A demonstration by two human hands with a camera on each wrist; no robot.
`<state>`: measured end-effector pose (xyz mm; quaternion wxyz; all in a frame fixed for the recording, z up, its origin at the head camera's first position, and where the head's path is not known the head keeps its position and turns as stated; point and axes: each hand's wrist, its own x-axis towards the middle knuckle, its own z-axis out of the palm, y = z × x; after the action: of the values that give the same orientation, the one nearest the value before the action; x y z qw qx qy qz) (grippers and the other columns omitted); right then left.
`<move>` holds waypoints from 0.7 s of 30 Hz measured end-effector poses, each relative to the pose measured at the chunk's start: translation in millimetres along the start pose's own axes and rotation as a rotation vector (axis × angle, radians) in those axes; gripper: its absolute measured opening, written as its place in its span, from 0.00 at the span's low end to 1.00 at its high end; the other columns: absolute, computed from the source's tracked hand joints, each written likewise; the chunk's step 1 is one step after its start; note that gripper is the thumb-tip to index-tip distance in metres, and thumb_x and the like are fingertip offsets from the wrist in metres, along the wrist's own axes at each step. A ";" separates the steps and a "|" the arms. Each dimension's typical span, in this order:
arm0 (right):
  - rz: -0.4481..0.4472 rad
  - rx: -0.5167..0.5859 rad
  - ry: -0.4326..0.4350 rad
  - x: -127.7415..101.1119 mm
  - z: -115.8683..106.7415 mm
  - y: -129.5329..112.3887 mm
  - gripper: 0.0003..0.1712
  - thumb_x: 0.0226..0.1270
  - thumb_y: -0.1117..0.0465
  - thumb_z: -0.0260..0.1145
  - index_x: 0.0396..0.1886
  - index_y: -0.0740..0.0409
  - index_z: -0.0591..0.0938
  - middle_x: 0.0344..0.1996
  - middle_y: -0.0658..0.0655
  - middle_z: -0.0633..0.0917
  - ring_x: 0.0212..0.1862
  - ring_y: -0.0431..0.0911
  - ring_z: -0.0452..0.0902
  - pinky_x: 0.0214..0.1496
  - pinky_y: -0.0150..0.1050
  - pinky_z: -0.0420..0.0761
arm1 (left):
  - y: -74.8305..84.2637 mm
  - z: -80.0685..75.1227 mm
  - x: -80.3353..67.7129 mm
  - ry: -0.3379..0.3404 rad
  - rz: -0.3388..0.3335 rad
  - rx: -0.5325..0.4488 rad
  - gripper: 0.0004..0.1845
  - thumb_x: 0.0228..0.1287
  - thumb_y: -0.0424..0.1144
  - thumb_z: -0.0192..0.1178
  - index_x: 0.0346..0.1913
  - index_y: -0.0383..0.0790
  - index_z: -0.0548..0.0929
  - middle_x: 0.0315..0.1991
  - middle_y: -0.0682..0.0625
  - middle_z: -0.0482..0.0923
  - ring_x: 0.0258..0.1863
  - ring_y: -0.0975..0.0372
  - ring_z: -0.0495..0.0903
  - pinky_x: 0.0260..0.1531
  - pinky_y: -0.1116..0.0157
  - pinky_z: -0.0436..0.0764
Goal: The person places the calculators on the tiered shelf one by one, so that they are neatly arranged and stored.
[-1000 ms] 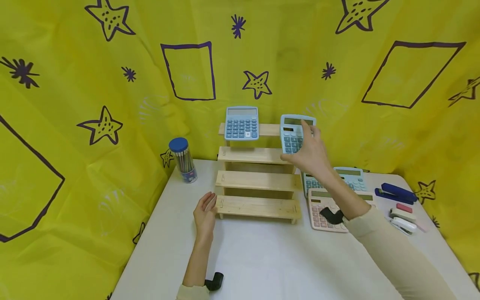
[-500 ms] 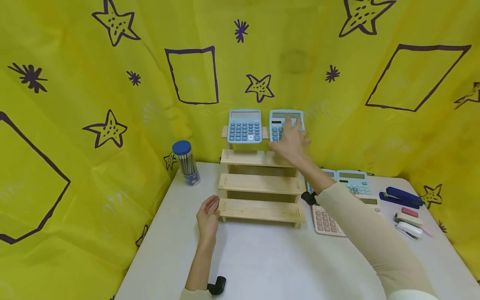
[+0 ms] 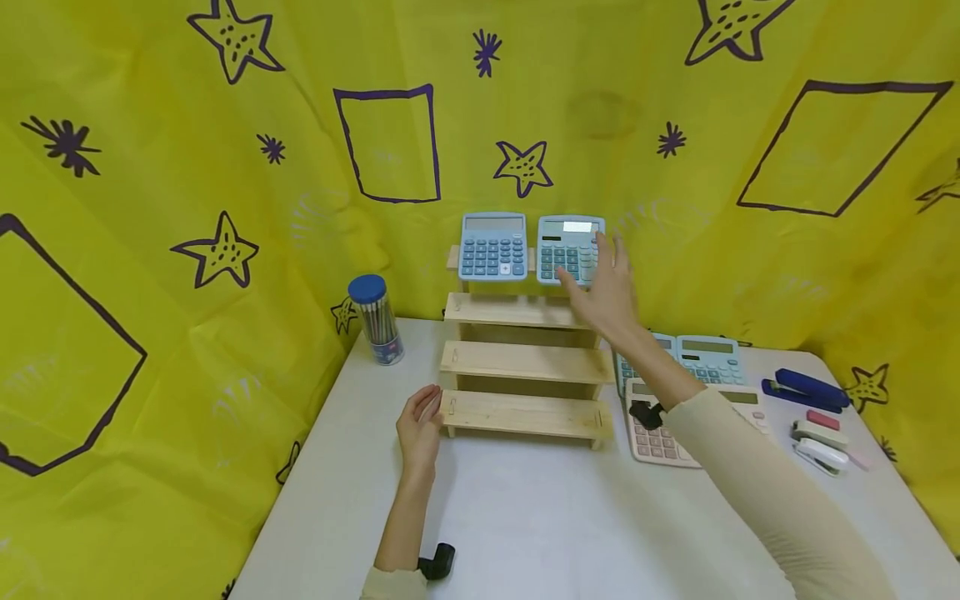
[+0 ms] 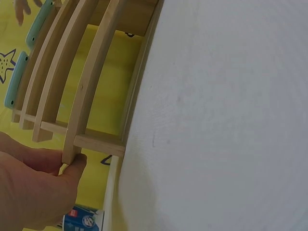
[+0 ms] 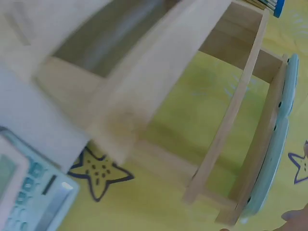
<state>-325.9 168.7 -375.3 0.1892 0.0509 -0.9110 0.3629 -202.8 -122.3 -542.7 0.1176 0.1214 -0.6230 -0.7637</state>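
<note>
A four-step wooden display rack [image 3: 525, 360] stands on the white table. Two blue desk calculators lean side by side on its top step, the left calculator [image 3: 492, 247] and the right calculator [image 3: 557, 252]. My right hand [image 3: 611, 292] is at the right calculator's lower right side, fingers spread apart and not wrapped round it; in the right wrist view only fingertips [image 5: 297, 215] show below that calculator. My left hand [image 3: 418, 429] holds the left end of the lowest step; the left wrist view has thumb and fingers [image 4: 72, 168] pinching the board's end.
Right of the rack lie pink calculators [image 3: 660, 450] and light-blue calculators [image 3: 708, 358], partly behind my right arm. Farther right are a dark blue stapler [image 3: 806, 389], a white stapler [image 3: 821, 455] and a pink eraser [image 3: 822, 419]. A blue-lidded pencil tub [image 3: 377, 321] stands at left.
My right hand carried the right calculator leftward onto the top step, beside the other one. It has since let go and drawn back to the right. My left hand stays at the lowest step.
</note>
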 end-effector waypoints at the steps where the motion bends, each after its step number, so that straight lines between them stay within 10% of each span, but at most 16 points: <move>1: -0.004 0.014 0.000 -5.7 -4.7 3.8 0.53 0.73 0.40 0.65 0.85 0.57 0.51 0.83 0.69 0.45 0.80 0.72 0.47 0.74 0.75 0.59 | -0.4 0.2 0.3 0.003 0.000 0.000 0.28 0.65 0.12 0.48 0.67 0.28 0.74 0.67 0.32 0.75 0.71 0.44 0.73 0.69 0.60 0.74; 21: -0.010 -0.143 -0.080 -146.2 -87.5 104.8 0.45 0.75 0.47 0.68 0.79 0.67 0.62 0.76 0.75 0.59 0.66 0.79 0.64 0.59 0.81 0.69 | -2.9 0.6 1.0 -0.003 -0.004 -0.003 0.28 0.65 0.12 0.48 0.67 0.27 0.74 0.67 0.31 0.74 0.71 0.43 0.72 0.71 0.58 0.73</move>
<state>-188.1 298.4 -440.2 0.1576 0.0564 -0.9411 0.2937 -204.0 -121.5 -545.4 0.1153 0.1211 -0.6218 -0.7651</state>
